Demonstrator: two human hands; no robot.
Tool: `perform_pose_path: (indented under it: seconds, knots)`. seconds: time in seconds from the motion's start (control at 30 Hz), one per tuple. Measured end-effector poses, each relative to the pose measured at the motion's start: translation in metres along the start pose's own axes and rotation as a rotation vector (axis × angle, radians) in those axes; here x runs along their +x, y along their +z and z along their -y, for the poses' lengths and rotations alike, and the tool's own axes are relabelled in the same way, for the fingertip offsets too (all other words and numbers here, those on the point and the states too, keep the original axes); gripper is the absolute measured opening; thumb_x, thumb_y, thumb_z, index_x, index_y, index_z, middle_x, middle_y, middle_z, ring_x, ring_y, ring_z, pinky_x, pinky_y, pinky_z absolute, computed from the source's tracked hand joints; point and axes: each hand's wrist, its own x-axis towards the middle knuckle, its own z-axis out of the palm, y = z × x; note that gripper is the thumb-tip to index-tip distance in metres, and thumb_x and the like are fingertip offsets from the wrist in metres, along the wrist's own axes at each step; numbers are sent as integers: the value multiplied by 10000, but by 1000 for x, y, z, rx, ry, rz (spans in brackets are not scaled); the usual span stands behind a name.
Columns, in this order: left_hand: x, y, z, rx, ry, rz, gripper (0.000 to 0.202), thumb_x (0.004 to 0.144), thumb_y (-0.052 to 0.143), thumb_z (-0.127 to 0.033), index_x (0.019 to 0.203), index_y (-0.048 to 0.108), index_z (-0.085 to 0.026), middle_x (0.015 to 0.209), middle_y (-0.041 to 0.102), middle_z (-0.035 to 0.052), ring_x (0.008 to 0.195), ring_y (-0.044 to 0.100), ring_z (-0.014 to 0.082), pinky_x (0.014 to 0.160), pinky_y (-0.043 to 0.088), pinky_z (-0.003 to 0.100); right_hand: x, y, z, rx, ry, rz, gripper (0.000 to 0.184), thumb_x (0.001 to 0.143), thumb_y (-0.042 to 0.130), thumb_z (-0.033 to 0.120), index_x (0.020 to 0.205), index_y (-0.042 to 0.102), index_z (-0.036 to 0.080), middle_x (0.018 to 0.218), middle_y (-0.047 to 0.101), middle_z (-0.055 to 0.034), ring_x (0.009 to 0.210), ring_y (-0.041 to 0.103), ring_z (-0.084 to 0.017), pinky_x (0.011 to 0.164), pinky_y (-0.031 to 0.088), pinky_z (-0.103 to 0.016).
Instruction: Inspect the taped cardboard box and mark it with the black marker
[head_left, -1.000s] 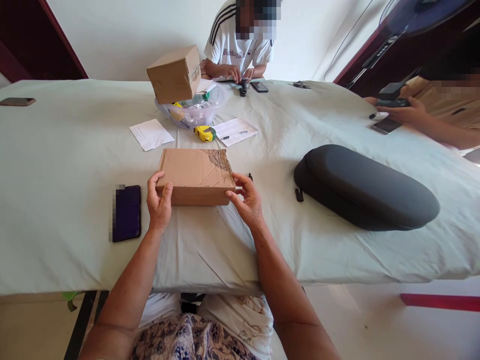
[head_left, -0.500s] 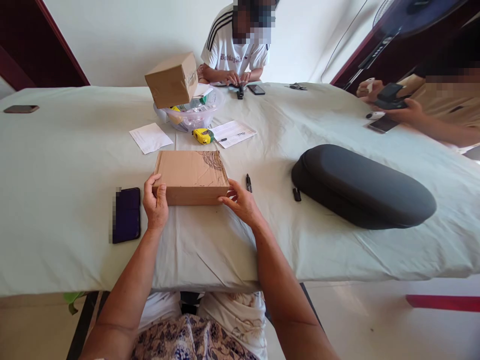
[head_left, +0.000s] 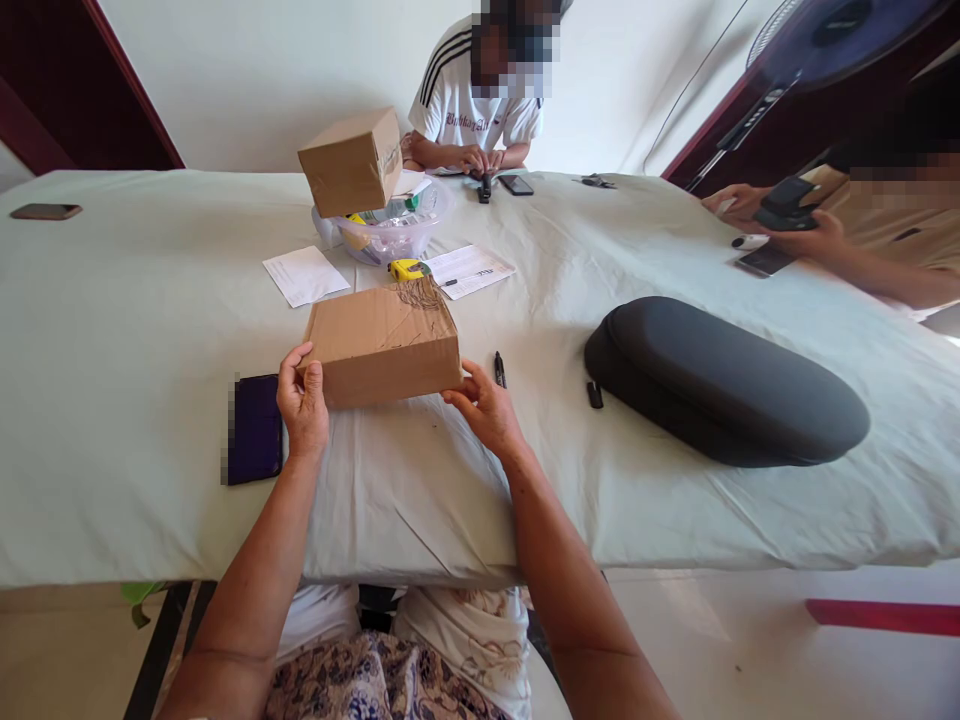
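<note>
A brown cardboard box (head_left: 382, 345) with black scribbled lines on its top right corner is between my two hands, its right side tipped up. My left hand (head_left: 304, 405) grips the left end, thumb on the front face and fingers behind. At the lower right corner, my right hand (head_left: 484, 405) holds the box with its fingers under the edge. A dark phone (head_left: 255, 430) lies left of my left hand. Just right of my right hand is a black marker (head_left: 500, 370), and its loose cap (head_left: 594, 394) lies farther right.
Behind the box are a yellow tape measure (head_left: 409, 269), papers (head_left: 304, 276) and a plastic basin (head_left: 401, 240) with a second carton (head_left: 352, 165) on it. A long dark grey case (head_left: 727, 380) lies to the right. Two people sit at the far and right sides, handling devices.
The box has tilted, its right side rising while the left end stays low. My left hand has shifted slightly left with it, and my right hand remains at the corner.
</note>
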Motion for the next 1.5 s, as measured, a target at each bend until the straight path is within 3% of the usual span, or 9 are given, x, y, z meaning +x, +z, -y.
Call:
perform_pose_path:
  seconds: [0.1,0.23,0.33,0.53,0.67,0.8,1.2,1.37,1.5]
  knots:
    - [-4,2,-1,-37,9,86,660,838,662,-673,1312,593,-219,1291,652,124,1201,633,252,1061,491,375,2,1,-4,139,-27,-102,567,833,717,463,1337,562,255,810,738,22,772,700,-175,804,545,-366]
    - [-15,8,-1,-92,19,226,968,795,772,-580,1573,272,-296,1481,546,152,1359,569,278,1131,471,423,5,1,-5,274,-58,-226,537,862,674,561,1300,554,274,780,703,17,764,699,-180,665,529,-311]
    - [-25,14,0,-83,35,299,1106,794,780,-570,1621,87,-327,1593,433,170,1453,489,286,1172,436,449,4,9,-2,340,-69,-300,600,824,706,582,1312,509,295,869,695,-3,781,685,-180,638,528,-298]
    - [-46,24,-8,166,81,260,1271,696,868,-534,1640,59,-271,1709,202,189,1585,246,335,1277,276,484,-9,43,15,331,47,-459,1019,611,884,498,1433,301,352,1185,621,-46,887,670,-177,629,541,-271]
    - [-52,27,-12,258,105,202,1387,637,904,-534,1641,-2,-221,1715,138,227,1599,179,360,1290,246,503,-17,58,25,268,85,-498,1048,614,883,453,1444,253,341,1369,524,-98,1050,643,-203,652,544,-262]
    - [-52,25,-12,307,104,189,1457,566,920,-587,1637,16,-189,1702,155,260,1592,179,394,1276,269,535,-19,63,26,248,79,-515,1018,613,877,444,1426,276,329,1357,528,-94,1026,641,-194,662,537,-267]
    - [-40,20,-10,173,17,181,1163,744,848,-484,1633,123,-295,1706,249,143,1566,308,308,1264,321,457,-9,45,15,247,25,-587,423,888,579,577,1137,575,234,868,646,-3,758,623,-148,726,524,-319]
    - [-35,17,-4,82,-21,188,1069,819,764,-522,1632,109,-293,1633,398,158,1487,447,289,1204,409,460,-6,34,13,133,51,-628,450,909,480,623,982,650,213,967,663,-45,903,609,-184,803,489,-340]
    - [-31,16,1,116,11,145,929,812,737,-571,1567,322,-222,1603,428,183,1484,439,316,1220,378,469,-6,29,13,82,56,-634,469,930,423,626,909,633,207,935,653,-49,897,590,-192,825,474,-356]
